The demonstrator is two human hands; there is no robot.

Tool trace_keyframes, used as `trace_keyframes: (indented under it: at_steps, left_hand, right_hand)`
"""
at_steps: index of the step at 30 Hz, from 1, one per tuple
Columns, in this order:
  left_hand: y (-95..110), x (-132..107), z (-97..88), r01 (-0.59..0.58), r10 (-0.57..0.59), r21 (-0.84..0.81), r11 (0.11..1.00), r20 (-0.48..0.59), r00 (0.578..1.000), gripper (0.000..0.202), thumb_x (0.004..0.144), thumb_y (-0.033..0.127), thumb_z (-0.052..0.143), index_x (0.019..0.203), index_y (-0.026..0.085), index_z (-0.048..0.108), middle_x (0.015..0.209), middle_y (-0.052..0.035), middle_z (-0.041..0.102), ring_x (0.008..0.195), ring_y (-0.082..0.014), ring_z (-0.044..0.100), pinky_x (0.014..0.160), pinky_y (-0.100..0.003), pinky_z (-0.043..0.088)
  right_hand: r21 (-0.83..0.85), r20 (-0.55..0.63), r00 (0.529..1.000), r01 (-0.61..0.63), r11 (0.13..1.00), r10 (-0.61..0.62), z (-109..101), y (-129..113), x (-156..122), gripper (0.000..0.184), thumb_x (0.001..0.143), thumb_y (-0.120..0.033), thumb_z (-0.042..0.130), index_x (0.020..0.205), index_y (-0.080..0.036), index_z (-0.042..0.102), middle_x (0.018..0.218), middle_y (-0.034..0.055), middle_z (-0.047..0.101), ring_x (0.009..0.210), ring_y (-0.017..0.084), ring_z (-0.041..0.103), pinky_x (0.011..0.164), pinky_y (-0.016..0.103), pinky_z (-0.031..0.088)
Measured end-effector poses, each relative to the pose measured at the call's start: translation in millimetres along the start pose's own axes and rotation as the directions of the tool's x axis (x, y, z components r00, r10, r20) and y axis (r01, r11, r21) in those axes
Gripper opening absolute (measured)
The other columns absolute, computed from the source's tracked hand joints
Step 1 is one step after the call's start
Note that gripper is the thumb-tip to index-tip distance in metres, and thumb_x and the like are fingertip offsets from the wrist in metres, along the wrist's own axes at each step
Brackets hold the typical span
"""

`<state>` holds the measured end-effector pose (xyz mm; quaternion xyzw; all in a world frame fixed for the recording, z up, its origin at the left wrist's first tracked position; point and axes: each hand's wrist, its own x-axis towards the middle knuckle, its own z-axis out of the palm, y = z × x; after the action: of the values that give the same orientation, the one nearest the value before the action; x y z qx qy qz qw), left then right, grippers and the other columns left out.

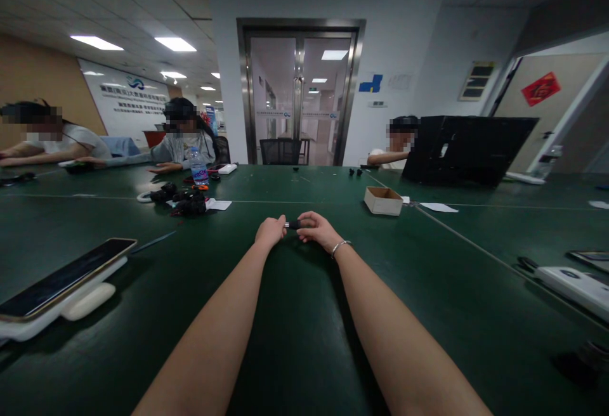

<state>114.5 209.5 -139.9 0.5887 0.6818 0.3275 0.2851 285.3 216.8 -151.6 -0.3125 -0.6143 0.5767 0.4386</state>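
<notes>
Both my arms reach forward over the green table. Between my hands lies a small black cylinder with a silver end, held level just above or on the tabletop; its exact kind is too small to make out. My left hand is closed on the silver end, fingers pinched together. At the black end, my right hand has its thumb and fingers curled round the piece. A silver bracelet circles the right wrist.
A phone on a white stand is at left. Beyond it are black tangled parts and a water bottle. An open cardboard box, a black monitor and a white device stand right. Several people sit across the table.
</notes>
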Motion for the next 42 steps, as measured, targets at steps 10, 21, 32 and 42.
trace_keyframes:
  at_steps: [10,21,32,42]
  left_hand:
    - [2.8,-12.5,-1.0,-0.079,0.079,0.036,0.996,-0.007,0.997,0.061,0.084,0.054,0.024,0.051,0.018,0.06,0.053,-0.0058,0.061,0.051,-0.0171,0.056,0.056,-0.028,0.037]
    - [-9.6,-3.9,9.1,-0.296,0.307,-0.348,0.89,-0.024,0.952,0.026,0.079,0.04,0.049,0.085,0.016,0.058,0.066,-0.0024,0.063,0.061,-0.0137,0.058,0.057,-0.023,0.041]
    - [-14.1,0.1,4.6,-0.293,0.318,-0.421,0.858,-0.012,0.948,0.037,0.07,0.048,0.057,0.08,0.012,0.065,0.071,-0.0056,0.062,0.064,-0.0141,0.054,0.055,-0.024,0.042]
    - [-21.1,8.4,9.8,-0.272,0.285,-0.359,0.893,-0.017,0.958,0.054,0.071,0.062,0.05,0.075,0.011,0.066,0.062,-0.0047,0.06,0.055,-0.012,0.051,0.053,-0.024,0.04]
  right_hand:
    - [0.011,-0.026,1.0,-0.009,1.0,0.01,0.4,0.6,1.0,0.041,0.056,-0.01,0.074,0.09,-0.017,0.053,0.08,-0.0014,0.061,0.048,0.006,0.058,0.047,0.019,0.051]
    - [0.072,-0.15,0.984,-0.084,0.994,0.094,2.5,1.8,4.7,0.024,0.069,-0.012,0.068,0.087,-0.014,0.051,0.059,-0.0021,0.061,0.041,0.008,0.056,0.043,0.019,0.05]
    - [0.089,-0.102,0.992,-0.068,0.994,0.077,0.2,0.2,0.3,0.03,0.068,-0.013,0.071,0.092,-0.015,0.052,0.059,-0.003,0.06,0.046,0.008,0.057,0.047,0.019,0.051]
    - [0.103,-0.084,0.995,-0.042,0.994,0.051,-0.9,2.0,0.4,0.034,0.064,-0.016,0.073,0.092,-0.016,0.053,0.059,-0.0047,0.059,0.047,0.007,0.057,0.047,0.019,0.051]
